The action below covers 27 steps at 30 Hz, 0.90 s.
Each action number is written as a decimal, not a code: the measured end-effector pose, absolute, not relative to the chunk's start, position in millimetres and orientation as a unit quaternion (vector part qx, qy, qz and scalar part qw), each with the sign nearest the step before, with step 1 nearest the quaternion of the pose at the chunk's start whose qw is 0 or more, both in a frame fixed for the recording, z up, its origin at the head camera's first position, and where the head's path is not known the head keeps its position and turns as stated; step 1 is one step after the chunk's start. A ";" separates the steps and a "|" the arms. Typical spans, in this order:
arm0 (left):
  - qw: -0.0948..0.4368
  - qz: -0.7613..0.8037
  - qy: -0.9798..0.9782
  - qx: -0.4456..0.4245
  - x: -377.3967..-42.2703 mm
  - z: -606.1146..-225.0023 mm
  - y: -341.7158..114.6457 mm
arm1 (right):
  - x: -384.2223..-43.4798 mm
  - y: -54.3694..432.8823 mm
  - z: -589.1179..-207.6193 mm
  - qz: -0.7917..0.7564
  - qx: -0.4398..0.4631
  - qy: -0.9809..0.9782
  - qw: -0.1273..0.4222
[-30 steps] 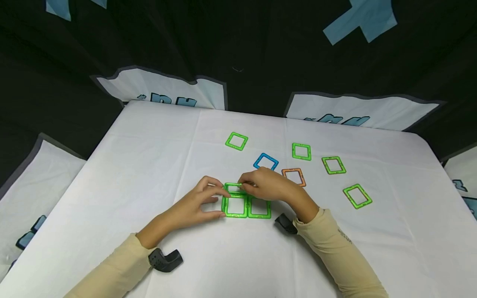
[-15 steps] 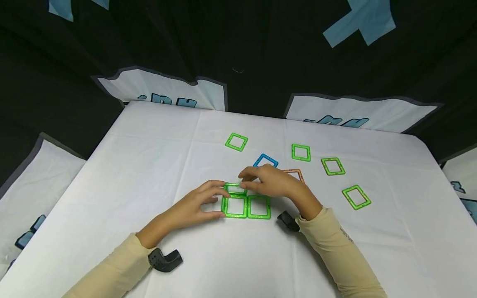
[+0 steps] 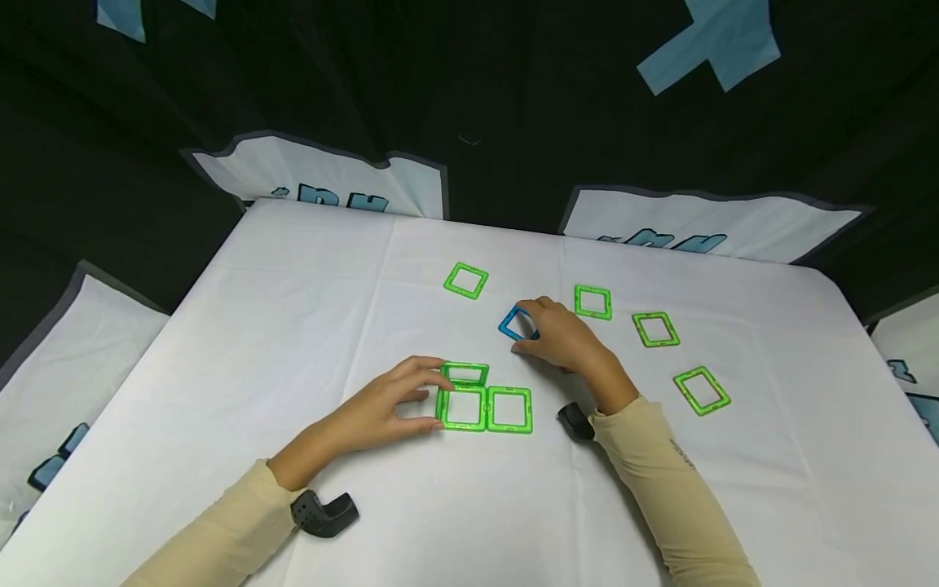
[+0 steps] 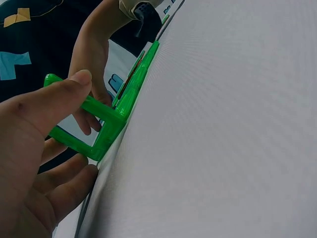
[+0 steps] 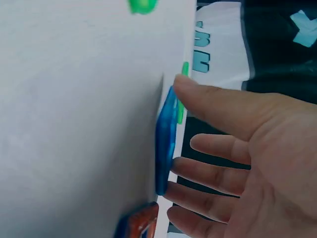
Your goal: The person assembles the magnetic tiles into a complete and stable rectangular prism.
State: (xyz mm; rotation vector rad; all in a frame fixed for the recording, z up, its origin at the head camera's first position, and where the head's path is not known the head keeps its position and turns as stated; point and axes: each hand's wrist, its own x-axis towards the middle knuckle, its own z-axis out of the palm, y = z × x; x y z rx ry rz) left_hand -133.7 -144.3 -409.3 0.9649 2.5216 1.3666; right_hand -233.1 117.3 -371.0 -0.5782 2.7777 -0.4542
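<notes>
Green square magnetic tiles make a small joined build on the white table. Two lie flat side by side, the left flat tile [image 3: 464, 426] and the right flat tile [image 3: 509, 429]. Behind the left one stands a raised green tile [image 3: 465, 366], and another green tile [image 3: 440, 405] rises along its left side. My left hand [image 3: 370, 409] holds this left side, thumb and fingers at the frame's edges [image 4: 116, 121]. My right hand [image 3: 561, 334] is over a blue tile [image 3: 506, 321], thumb and fingers spread across it. In the right wrist view, the thumb tip reaches one end of the blue tile [image 5: 166, 141].
Beyond the build lie loose green tiles, one at the back [image 3: 465, 294] and others to the right [image 3: 592, 315] [image 3: 656, 343] [image 3: 703, 408]. An orange tile [image 5: 142, 218] lies near my right hand, mostly covered in the head view. A black curtain [image 3: 506, 122] hangs behind the table.
My right hand has left the raised green tile and moved back and right to the blue tile, covering the orange one. The left hand has stayed at the build.
</notes>
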 end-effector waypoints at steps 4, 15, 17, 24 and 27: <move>0.054 0.450 0.832 0.321 -134.1 -408.6 -144.3 | -232.8 115.1 -373.0 -0.127 -0.198 0.964 0.124; 0.056 0.449 0.834 0.317 -133.4 -407.9 -144.5 | -228.5 112.0 -369.6 -0.099 -0.206 0.967 0.109; 0.056 0.450 0.833 0.316 -133.3 -407.8 -144.4 | -228.5 112.0 -368.5 -0.099 -0.205 0.967 0.115; 0.058 0.452 0.833 0.315 -133.8 -408.7 -144.0 | -227.8 115.3 -363.3 -0.135 -0.206 0.958 0.144; 0.058 0.448 0.835 0.314 -134.2 -409.1 -144.1 | -228.0 116.2 -361.9 -0.156 -0.211 0.952 0.155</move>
